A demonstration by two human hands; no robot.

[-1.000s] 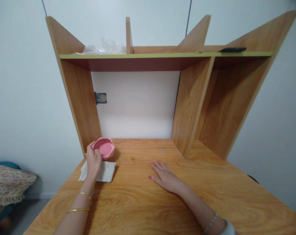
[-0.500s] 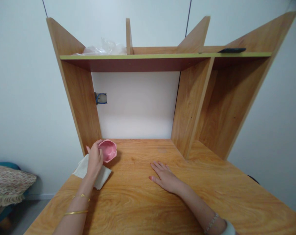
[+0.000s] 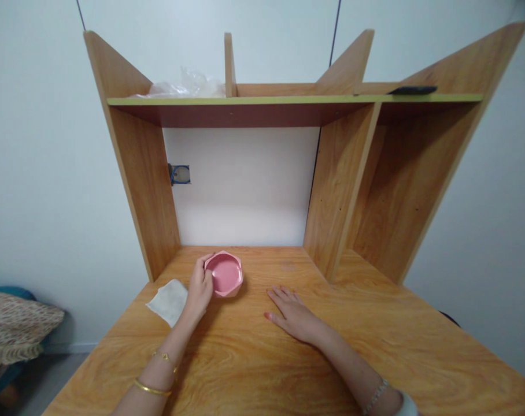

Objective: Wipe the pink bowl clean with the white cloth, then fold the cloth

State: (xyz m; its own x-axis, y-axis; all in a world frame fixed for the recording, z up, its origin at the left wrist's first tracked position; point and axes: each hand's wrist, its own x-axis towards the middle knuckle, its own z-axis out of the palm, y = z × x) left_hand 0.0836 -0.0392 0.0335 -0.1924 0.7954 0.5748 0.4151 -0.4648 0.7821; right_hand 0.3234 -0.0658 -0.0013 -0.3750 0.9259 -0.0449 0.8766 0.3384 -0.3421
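My left hand (image 3: pixel 199 287) grips the near-left rim of a small pink bowl (image 3: pixel 225 273), which is on or just above the wooden desk (image 3: pixel 254 358) toward the back, near the middle. A white folded cloth (image 3: pixel 169 300) lies on the desk to the left of that hand, apart from it. My right hand (image 3: pixel 294 312) rests flat on the desk with fingers stretched out, a short way right of the bowl, holding nothing.
A wooden hutch (image 3: pixel 344 173) with upright dividers stands at the back of the desk. Clear plastic (image 3: pixel 182 86) lies on its top shelf at left, a dark flat object (image 3: pixel 412 89) at right. A patterned fabric (image 3: pixel 15 323) is at far left below the desk.
My left hand has carried the pink bowl to the right, off the white cloth toward the desk's middle. The cloth shifted slightly. My right hand has stayed still.
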